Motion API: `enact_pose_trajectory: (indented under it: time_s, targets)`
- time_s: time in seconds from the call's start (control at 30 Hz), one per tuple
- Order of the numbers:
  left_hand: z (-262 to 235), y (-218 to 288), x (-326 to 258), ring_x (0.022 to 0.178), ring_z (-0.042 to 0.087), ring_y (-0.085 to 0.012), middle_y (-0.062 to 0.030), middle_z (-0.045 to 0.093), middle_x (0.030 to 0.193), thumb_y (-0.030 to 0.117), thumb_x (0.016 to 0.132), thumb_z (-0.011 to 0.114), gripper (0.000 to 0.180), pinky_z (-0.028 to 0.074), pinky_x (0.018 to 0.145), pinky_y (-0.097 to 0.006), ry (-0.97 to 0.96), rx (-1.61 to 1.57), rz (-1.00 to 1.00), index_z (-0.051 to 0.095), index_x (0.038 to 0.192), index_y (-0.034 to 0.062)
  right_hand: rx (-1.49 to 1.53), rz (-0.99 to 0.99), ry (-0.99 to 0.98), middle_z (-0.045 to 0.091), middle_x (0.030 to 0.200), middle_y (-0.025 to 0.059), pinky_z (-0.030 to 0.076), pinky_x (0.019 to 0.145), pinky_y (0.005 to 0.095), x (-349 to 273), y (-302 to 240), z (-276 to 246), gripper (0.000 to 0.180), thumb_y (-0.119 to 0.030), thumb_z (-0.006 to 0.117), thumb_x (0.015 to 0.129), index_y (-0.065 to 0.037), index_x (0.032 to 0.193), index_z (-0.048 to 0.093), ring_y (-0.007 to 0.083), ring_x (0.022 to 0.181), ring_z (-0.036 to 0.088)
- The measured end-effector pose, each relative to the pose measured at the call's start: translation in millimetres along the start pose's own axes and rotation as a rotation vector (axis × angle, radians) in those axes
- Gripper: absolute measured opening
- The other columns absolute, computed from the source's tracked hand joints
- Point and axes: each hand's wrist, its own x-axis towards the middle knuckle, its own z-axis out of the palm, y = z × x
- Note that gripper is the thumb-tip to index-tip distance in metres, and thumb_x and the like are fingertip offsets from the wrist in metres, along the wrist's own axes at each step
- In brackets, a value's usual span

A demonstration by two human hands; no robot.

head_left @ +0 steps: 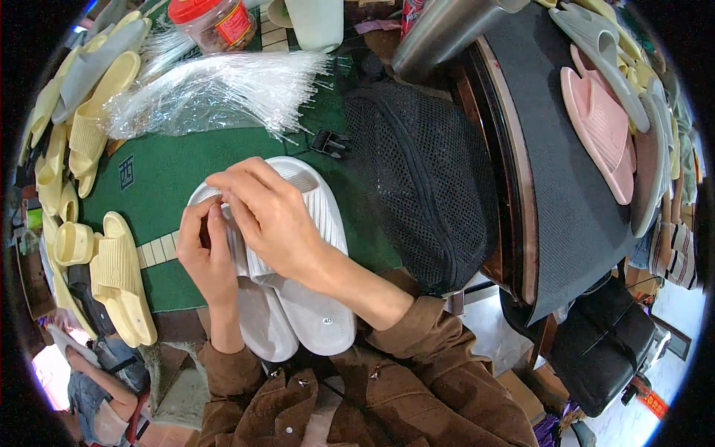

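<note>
A pair of pale grey slide slippers (316, 298) lies side by side on the green mat in front of me, soles down, toes pointing away. My left hand (207, 249) is at the outer side of the left slipper, its thumb and fingers pinched together near the strap. Over the straps reaches my right hand (272, 216), fingers bent and tips meeting those of the left. Whatever lies between the fingertips is too small or hidden to make out. Beyond the hands is a bundle of thin clear plastic strands (223, 89) in a clear bag.
Yellow slippers (119, 279) line the left side. At right stand a black mesh bag (424, 186) and a dark grey padded surface (573, 201) with pink slippers (603, 127) and grey ones. A red-lidded jar (216, 26), a white cup (314, 26) and a steel tumbler (450, 33) stand at the back.
</note>
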Motion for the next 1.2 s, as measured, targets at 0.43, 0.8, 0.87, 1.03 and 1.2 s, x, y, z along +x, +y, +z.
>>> enact_pose_trajectory:
  time_s: [0.43, 0.8, 0.87, 1.03, 1.2]
  targets:
    - [0.1, 3.3, -0.8, 0.069, 0.047, -0.0087, -0.0033, 0.057, 0.080, 0.000, 0.090, 0.051, 0.010, 0.036, 0.060, -0.023, 0.000, 0.046, 0.003, 0.061, 0.092, -0.0037, 0.009, -0.028, 0.009, 0.058, 0.091, 0.0137, 0.050, 0.064, 0.0318, 0.1, -0.9, -1.3, 0.020, 0.006, 0.058, 0.081, 0.000, 0.099, 0.062, 0.0269, 0.077, 0.060]
    - [-1.6, 4.4, -1.5, 0.068, 0.045, -0.0072, -0.0016, 0.053, 0.077, 0.001, 0.089, 0.052, 0.008, 0.035, 0.057, -0.022, 0.006, 0.023, -0.004, 0.060, 0.091, -0.0027, -0.084, -0.220, 0.066, 0.060, 0.095, 0.0102, 0.047, 0.070, 0.0333, 5.8, -2.4, -3.6, 0.022, 0.006, 0.060, 0.076, -0.004, 0.095, 0.065, 0.0267, 0.086, 0.057]
    - [-1.1, 7.8, -0.6, 0.068, 0.046, -0.0075, -0.0021, 0.054, 0.077, 0.000, 0.089, 0.052, 0.008, 0.036, 0.056, -0.022, 0.006, 0.018, -0.013, 0.060, 0.091, -0.0029, -0.110, -0.241, 0.094, 0.060, 0.096, 0.0094, 0.045, 0.074, 0.0337, 7.9, -4.9, -4.3, 0.021, 0.006, 0.061, 0.075, -0.005, 0.093, 0.065, 0.0266, 0.089, 0.055]
    - [1.1, 7.4, 0.2, 0.070, 0.052, -0.0096, -0.0050, 0.058, 0.081, -0.001, 0.088, 0.052, 0.010, 0.038, 0.058, -0.023, -0.001, 0.021, 0.055, 0.061, 0.092, -0.0032, -0.125, -0.248, 0.075, 0.060, 0.097, 0.0099, 0.045, 0.075, 0.0345, 6.4, -3.9, -6.6, 0.016, 0.004, 0.059, 0.077, -0.004, 0.090, 0.064, 0.0268, 0.089, 0.056]
    - [-1.8, 4.7, 3.2, 0.071, 0.056, -0.0138, -0.0087, 0.061, 0.084, 0.000, 0.087, 0.054, 0.009, 0.043, 0.061, -0.025, 0.024, -0.023, 0.132, 0.062, 0.091, -0.0024, -0.259, -0.287, 0.089, 0.062, 0.096, 0.0072, 0.041, 0.079, 0.0350, 5.9, -3.9, -2.7, 0.012, 0.001, 0.059, 0.080, -0.006, 0.088, 0.064, 0.0253, 0.092, 0.055]
